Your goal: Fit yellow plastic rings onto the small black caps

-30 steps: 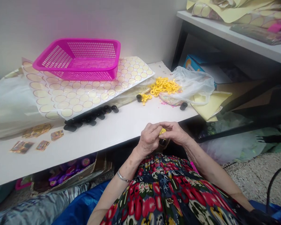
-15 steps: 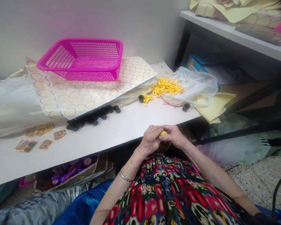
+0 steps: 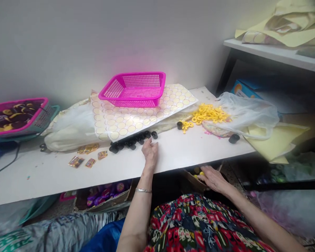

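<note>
Reaching appears the step underway; black pieces (image 3: 131,144) just beyond left hand (image 3: 150,152); yellow pieces (image 3: 202,173) at right hand (image 3: 212,179), in carton (image 3: 193,181); hands apart, grips indeterminable; next move likely calls for isolating one black piece.

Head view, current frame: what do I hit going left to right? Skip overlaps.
Filled basket → small packets → row of black pieces → right hand → lone black piece → yellow paper.
</note>
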`<move>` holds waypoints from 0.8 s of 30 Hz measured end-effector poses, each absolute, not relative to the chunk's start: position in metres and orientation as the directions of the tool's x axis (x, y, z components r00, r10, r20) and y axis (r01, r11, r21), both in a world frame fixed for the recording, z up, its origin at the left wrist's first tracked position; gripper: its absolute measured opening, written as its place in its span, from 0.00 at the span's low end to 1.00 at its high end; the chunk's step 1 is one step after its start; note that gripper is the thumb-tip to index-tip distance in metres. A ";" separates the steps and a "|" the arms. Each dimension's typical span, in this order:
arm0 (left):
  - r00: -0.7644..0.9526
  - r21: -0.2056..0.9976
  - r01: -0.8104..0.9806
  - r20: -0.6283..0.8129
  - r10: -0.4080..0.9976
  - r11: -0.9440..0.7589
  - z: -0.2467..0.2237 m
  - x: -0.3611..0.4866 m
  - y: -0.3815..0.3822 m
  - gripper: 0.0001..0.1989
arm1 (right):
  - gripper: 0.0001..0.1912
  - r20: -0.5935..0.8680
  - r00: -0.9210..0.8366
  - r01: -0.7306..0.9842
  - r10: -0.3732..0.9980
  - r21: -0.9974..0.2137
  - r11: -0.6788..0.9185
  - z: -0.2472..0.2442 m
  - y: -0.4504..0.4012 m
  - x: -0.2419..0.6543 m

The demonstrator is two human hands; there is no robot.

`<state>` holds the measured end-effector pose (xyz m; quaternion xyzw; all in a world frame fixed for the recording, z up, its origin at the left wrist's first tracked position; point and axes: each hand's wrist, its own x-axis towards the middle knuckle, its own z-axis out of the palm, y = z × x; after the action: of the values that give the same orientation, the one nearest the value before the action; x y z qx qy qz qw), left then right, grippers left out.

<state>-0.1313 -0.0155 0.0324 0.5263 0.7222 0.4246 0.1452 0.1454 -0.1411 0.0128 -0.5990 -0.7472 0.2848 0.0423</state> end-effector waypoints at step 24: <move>-0.002 0.863 0.493 0.128 0.992 -0.110 0.018 -0.009 -0.020 0.17 | 0.11 -0.060 -0.014 0.850 0.998 -0.527 -0.020 0.076 -0.056 0.167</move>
<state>-0.0089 -0.0201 0.0184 0.6320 0.5875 0.3948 0.3156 0.1668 -0.0561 0.0763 -0.6807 -0.6786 0.2157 0.1721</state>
